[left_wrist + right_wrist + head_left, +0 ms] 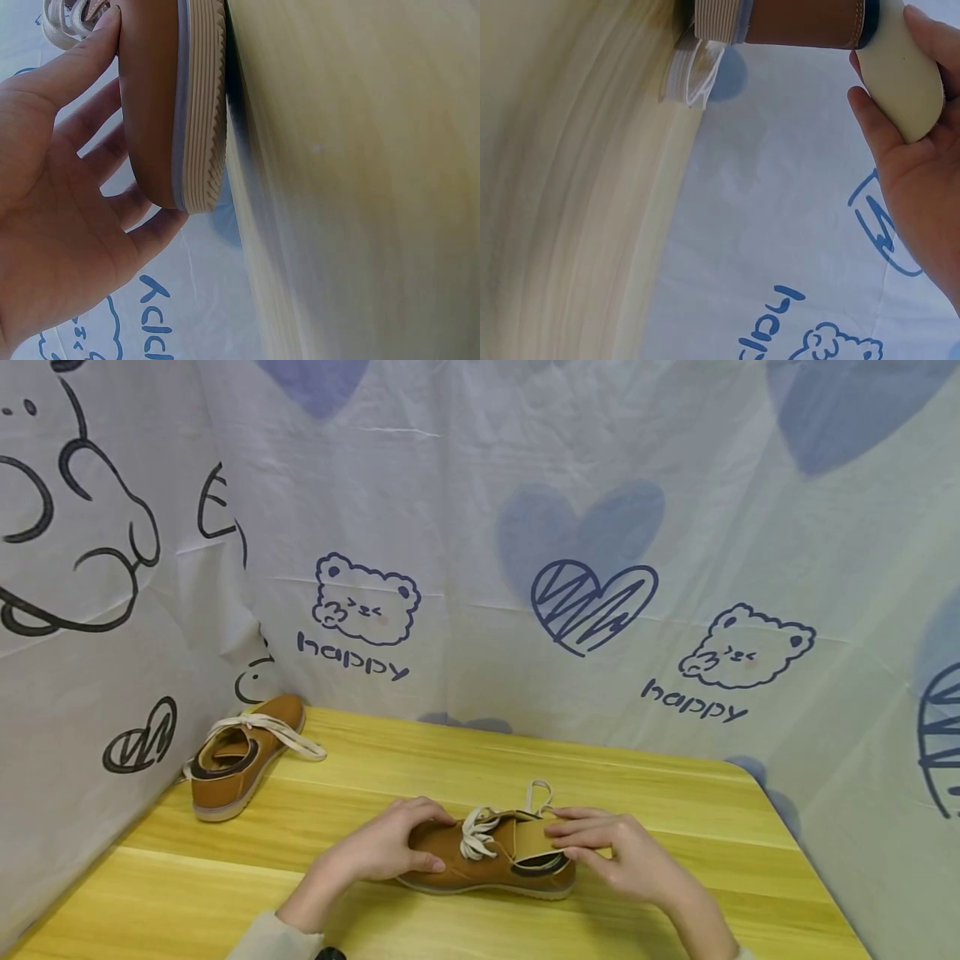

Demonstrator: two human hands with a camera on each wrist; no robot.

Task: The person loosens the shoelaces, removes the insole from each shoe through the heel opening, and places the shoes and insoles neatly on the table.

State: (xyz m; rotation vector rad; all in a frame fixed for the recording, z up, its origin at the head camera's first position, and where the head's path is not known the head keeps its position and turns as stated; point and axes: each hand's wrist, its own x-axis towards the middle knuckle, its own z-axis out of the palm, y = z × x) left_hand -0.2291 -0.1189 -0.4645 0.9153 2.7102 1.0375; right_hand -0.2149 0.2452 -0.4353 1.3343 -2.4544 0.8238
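A brown lace-up shoe [487, 872] rests sole-down on the table, toe to the left. My left hand [386, 839] grips its toe end, thumb on the near side; in the left wrist view the fingers reach behind the toe [150, 112]. A tan insole [534, 839] sticks out of the shoe's opening, its front part hidden inside. My right hand [626, 852] holds the insole's rear end between thumb and fingers. In the right wrist view the pale underside of the insole [904, 75] stands out above the heel. White laces [476, 835] lie bunched over the shoe.
A matching brown shoe [225, 789] with white laces stands at the table's left back corner, beside the cloth wall. The yellow wood-grain table [420, 752] meets a printed cloth backdrop [465, 635] at the back. A lace loop [538, 795] stands up behind the held shoe.
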